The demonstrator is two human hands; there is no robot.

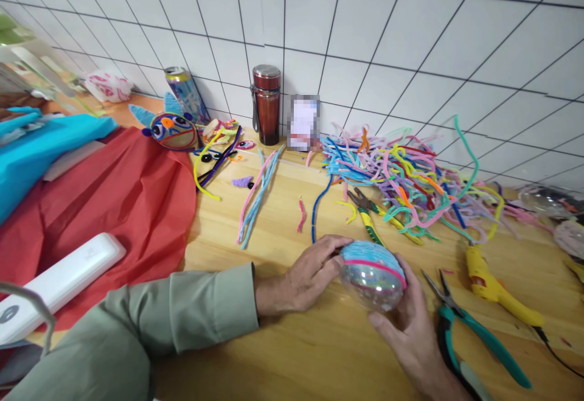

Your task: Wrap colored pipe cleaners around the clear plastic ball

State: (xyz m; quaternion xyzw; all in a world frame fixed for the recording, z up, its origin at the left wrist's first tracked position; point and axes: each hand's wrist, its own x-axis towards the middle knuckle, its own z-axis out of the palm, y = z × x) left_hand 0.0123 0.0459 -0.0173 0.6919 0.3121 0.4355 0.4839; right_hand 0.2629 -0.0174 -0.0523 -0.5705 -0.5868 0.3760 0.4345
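A clear iridescent plastic ball [371, 279], its top wrapped in light blue pipe cleaner with a pink band, rests on the wooden table [292, 340]. My left hand [310, 273] holds its left side, fingers curled against it. My right hand [413, 322] cups it from the right and below, thumb under the ball. A green-grey sleeve covers my left forearm.
A big heap of coloured pipe cleaners [406, 182] lies behind the ball, with yellow-handled pliers [371, 218] at its edge. Teal pliers [474, 328] and a yellow glue gun [495, 288] lie to the right. Red paper [114, 200], a white case [59, 282], a flask [267, 106] and a can [185, 90] stand left and behind.
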